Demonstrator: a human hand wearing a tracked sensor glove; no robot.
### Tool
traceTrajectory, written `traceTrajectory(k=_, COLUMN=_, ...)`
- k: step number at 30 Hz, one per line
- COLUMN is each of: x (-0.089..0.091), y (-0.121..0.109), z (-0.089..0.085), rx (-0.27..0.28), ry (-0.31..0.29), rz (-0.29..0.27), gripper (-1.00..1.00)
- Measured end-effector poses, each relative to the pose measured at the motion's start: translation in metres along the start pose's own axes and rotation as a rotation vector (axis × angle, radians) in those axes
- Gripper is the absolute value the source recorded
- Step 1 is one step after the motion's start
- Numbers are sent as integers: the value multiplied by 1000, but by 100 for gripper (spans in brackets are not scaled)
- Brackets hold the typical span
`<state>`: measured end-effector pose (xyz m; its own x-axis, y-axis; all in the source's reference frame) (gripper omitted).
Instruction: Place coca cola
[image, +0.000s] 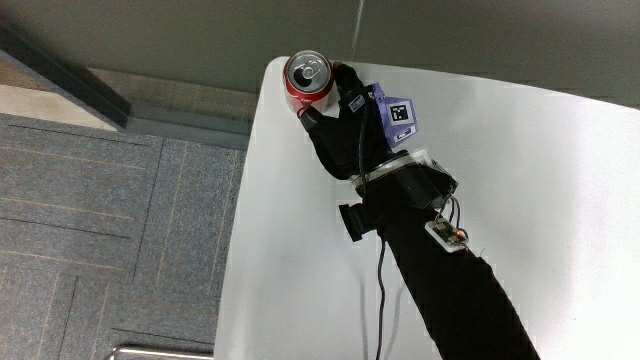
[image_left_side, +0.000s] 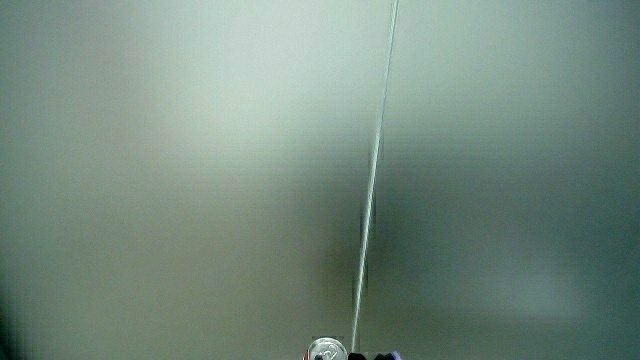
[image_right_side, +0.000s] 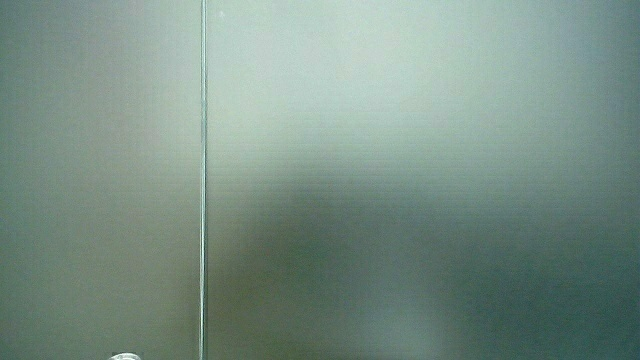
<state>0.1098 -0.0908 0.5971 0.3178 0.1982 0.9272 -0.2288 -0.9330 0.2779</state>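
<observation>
Main view shows a red Coca-Cola can (image: 308, 81) standing up straight on the white table (image: 560, 180), right at a rounded corner of it, close to the table's edge. Its silver top with the pull tab faces up. The hand (image: 345, 125) in the black glove is beside the can, and its fingers (image: 345, 82) are curled around the can's side, holding it. A small patterned cube (image: 398, 115) sits on the back of the hand. The forearm (image: 450, 290) in a black sleeve reaches over the table toward the can, with a thin black cable (image: 381, 290) hanging under it. Grey carpet floor (image: 110, 230) lies past the table's edge. Both side views show mostly a pale wall; the can's silver top peeks in at the edge in both (image_left_side: 327, 350) (image_right_side: 125, 356).
</observation>
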Motion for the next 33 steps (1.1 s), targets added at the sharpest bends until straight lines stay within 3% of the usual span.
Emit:
traceTrajectory(k=2, x=2, y=0, z=-2, rx=-3, ry=17, rz=17, gripper=-100)
traceTrajectory(k=4, x=1, y=-1, z=-2, rx=-5, ry=8, rz=-4, gripper=-100)
traceTrajectory(k=5, x=11, y=1, z=-4, rx=-6, ry=-13, rz=-46, gripper=-100)
traceTrajectory(k=6, x=5, y=1, z=-2, rx=-9, ry=-3, rz=4, gripper=-100)
traceTrajectory(k=7, x=7, y=2, z=-2, rx=-12, ry=-15, rz=5, gripper=-100)
traceTrajectory(k=8, x=17, y=3, z=-5, rx=-8, ry=-43, rz=-63, gripper=-100)
traceTrajectory(k=9, x=4, y=1, z=-4, rx=-23, ry=-15, rz=-6, gripper=-100)
traceTrajectory(k=10, x=3, y=-1, z=-4, rx=-28, ry=-43, rz=-33, gripper=-100)
traceTrajectory(k=11, x=13, y=1, z=-7, rx=-28, ry=-70, rz=-88, gripper=-100)
traceTrajectory(k=12, x=22, y=4, z=-7, rx=-18, ry=-94, rz=-95, gripper=-100)
traceTrajectory(k=13, x=9, y=0, z=-6, rx=19, ry=-67, rz=-47, gripper=-100)
traceTrajectory(k=14, x=2, y=-1, z=-4, rx=-31, ry=-44, rz=-25, gripper=-100)
traceTrajectory(k=15, x=4, y=0, z=-3, rx=-23, ry=-58, rz=-23, gripper=-100)
traceTrajectory(k=16, x=14, y=1, z=-5, rx=-37, ry=-124, rz=-121, gripper=-100)
traceTrajectory(k=17, x=14, y=1, z=-4, rx=-30, ry=-130, rz=-119, gripper=-100)
traceTrajectory(k=18, x=4, y=-1, z=-2, rx=-23, ry=-96, rz=-51, gripper=-100)
traceTrajectory(k=19, x=5, y=-3, z=-3, rx=14, ry=-128, rz=-65, gripper=-100)
traceTrajectory(k=21, x=9, y=-2, z=-1, rx=3, ry=-173, rz=-69, gripper=-100)
traceTrajectory(k=24, x=13, y=-1, z=5, rx=27, ry=-305, rz=-33, gripper=-100)
traceTrajectory(k=25, x=4, y=-4, z=7, rx=-8, ry=-347, rz=-75, gripper=-100)
traceTrajectory(k=32, x=5, y=-6, z=16, rx=-24, ry=-610, rz=41, gripper=-100)
traceTrajectory(k=33, x=-12, y=-10, z=19, rx=-104, ry=-520, rz=8, gripper=-100)
